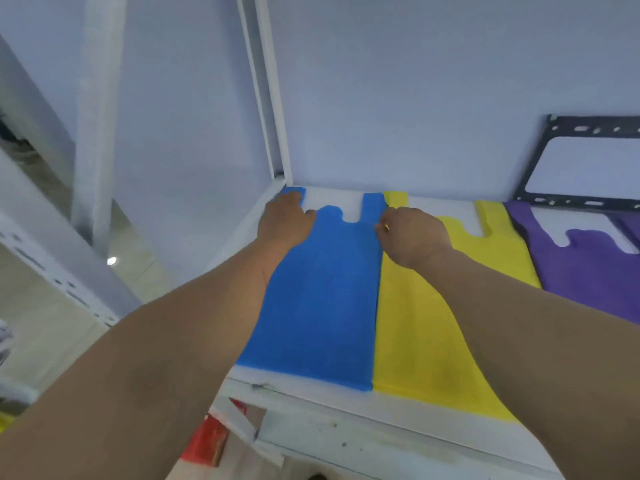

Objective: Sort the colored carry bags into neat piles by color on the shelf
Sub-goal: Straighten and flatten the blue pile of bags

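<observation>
The blue bag [318,289] lies flat at the shelf's [311,407] left end, handles toward the back edge; the left hand [285,221] rests on its left handle near the back left corner, fingers curled down; the right hand [412,235] pinches its right handle, beside the yellow bag [415,327]; the purple bag [588,268] lies rightmost; a black bracket [585,161] leans against the back wall.

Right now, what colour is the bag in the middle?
Yellow. The middle bag lies between blue and purple ones, clearest in the head view.
</observation>
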